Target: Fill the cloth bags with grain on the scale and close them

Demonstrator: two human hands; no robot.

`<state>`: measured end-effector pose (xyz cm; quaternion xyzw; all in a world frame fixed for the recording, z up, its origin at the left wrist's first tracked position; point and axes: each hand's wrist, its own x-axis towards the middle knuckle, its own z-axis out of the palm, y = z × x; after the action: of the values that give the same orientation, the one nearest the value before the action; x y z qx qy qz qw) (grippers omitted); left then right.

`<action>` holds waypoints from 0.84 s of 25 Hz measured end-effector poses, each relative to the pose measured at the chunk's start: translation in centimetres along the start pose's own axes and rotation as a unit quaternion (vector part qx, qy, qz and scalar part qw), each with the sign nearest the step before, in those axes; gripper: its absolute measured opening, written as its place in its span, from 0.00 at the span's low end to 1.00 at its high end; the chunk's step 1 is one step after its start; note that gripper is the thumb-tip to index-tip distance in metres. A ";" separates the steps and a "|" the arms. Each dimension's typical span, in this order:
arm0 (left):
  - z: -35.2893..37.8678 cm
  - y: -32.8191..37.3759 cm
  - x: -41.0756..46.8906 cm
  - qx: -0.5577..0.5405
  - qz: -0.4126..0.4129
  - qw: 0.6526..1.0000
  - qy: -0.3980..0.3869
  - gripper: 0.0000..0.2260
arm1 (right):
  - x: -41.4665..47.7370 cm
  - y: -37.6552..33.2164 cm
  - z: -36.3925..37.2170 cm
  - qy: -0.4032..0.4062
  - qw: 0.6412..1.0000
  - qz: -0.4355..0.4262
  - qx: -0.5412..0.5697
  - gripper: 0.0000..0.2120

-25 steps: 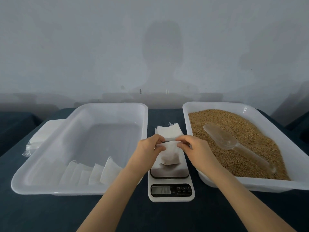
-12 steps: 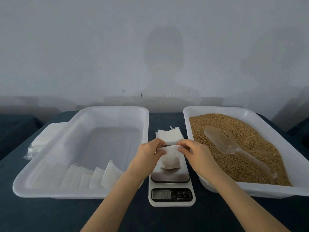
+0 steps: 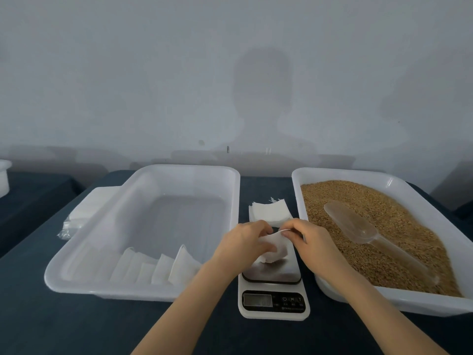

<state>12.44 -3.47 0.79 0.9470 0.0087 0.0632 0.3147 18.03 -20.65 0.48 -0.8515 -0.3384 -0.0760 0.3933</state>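
Closing step, by look of it; cloth bag (image 3: pixel 273 248) on scale (image 3: pixel 273 290) platform, left hand (image 3: pixel 243 245) and right hand (image 3: pixel 308 239) both pinched shut on its mouth; next likely: finish closure, move bag to left tray (image 3: pixel 143 290) beside filled bags (image 3: pixel 158 267).

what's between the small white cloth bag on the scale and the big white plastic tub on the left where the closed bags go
Nothing visible. The small white cloth bag is held by both hands over the scale, and the white plastic tub sits right beside it, only its low rim to clear.
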 end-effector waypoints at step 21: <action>-7.0 -4.7 -6.0 -0.094 -0.335 0.931 -0.111 0.08 | -0.5 -0.4 -0.8 0.090 0.995 0.021 0.043 0.09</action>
<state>5.72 4.06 2.85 0.8563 0.2844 -0.1507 0.4041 17.49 -21.31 1.03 -0.8304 -0.2868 -0.1300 0.4596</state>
